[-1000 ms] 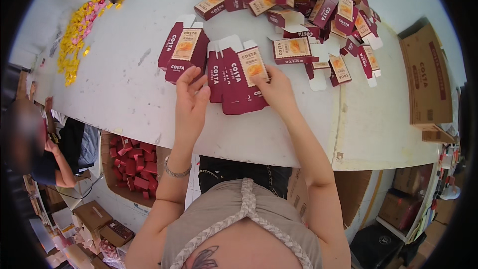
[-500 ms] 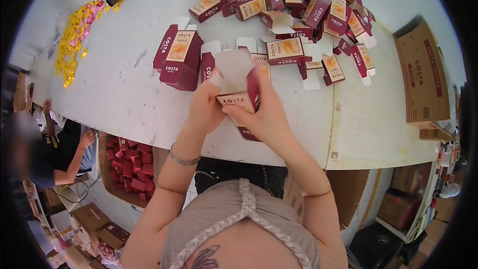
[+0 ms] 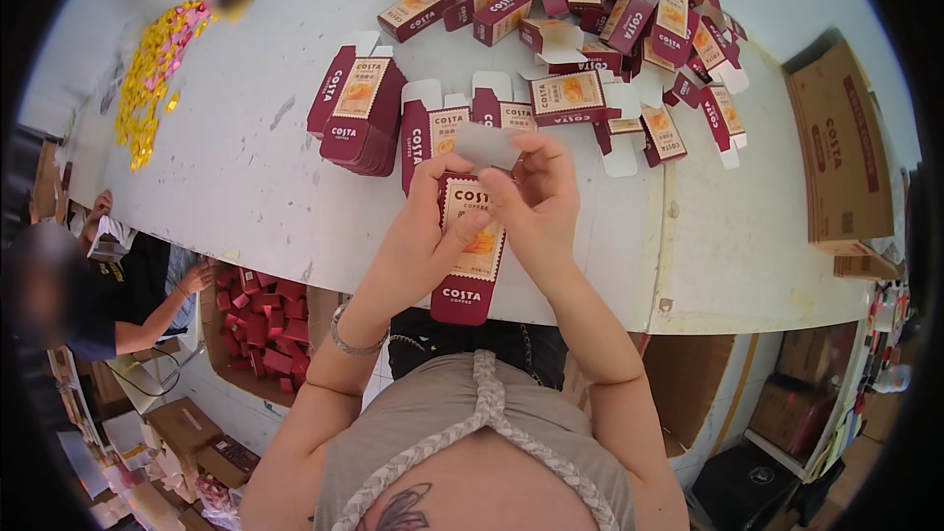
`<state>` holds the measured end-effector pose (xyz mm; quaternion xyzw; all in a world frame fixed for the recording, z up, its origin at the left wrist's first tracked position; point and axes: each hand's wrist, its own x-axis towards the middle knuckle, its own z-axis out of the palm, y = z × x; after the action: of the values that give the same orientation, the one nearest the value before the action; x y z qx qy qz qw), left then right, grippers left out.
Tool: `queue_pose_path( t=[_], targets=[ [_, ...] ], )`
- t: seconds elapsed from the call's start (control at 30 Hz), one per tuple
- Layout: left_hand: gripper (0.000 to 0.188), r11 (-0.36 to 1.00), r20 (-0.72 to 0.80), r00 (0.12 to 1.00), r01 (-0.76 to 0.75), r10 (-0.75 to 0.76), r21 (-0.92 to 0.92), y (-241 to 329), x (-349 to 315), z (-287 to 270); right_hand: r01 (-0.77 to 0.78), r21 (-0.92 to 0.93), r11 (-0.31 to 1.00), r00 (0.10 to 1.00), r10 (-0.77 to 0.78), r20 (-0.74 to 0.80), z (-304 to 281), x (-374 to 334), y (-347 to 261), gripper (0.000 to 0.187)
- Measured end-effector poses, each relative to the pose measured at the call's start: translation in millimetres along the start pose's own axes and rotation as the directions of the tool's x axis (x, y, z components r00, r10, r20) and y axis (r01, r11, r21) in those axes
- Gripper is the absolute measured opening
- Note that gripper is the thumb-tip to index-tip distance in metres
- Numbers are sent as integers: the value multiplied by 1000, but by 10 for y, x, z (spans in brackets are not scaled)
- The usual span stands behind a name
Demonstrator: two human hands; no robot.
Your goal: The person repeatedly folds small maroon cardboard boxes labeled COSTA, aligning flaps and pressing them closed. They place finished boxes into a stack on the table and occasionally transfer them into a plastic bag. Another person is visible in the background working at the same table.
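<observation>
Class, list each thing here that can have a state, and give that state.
Held maroon box: folded into shape, white flap open.
Left hand: closed on the box.
Right hand: fingers bent at the flap.
Cartons beyond the left hand: stacked flat.
Maroon boxes at back: jumbled, some flaps open.
Cardboard box: open, holding red boxes.
Yellow and pink pieces: scattered.

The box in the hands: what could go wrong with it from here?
The maroon box has its lower end in line with the near edge of the table in this view, so it might drop off if the left hand loosens. The right hand is at the pale top flap, which could crease if pushed unevenly.
</observation>
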<state>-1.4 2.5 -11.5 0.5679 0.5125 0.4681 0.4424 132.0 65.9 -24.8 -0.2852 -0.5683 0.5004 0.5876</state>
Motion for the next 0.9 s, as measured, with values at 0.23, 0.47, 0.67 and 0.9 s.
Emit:
queue_pose_path(
  t=[0.23,0.47,0.67,0.9],
  targets=[
    [53,981,-125,975,-170,181,92,-13,-40,28,-355,85,931,929,340,147,-156,69,-201,13],
    [51,958,-48,976,-199,213,205,11,-65,-60,-228,-111,967,907,253,336,-250,97,-310,21],
    [48,986,-266,960,-124,92,-108,-250,-14,-261,-490,-299,819,757,570,320,-413,326,-114,29],
    [42,991,-491,866,-131,95,-40,-191,-25,-282,226,-805,549,945,76,317,-442,237,488,79]
  ],
)
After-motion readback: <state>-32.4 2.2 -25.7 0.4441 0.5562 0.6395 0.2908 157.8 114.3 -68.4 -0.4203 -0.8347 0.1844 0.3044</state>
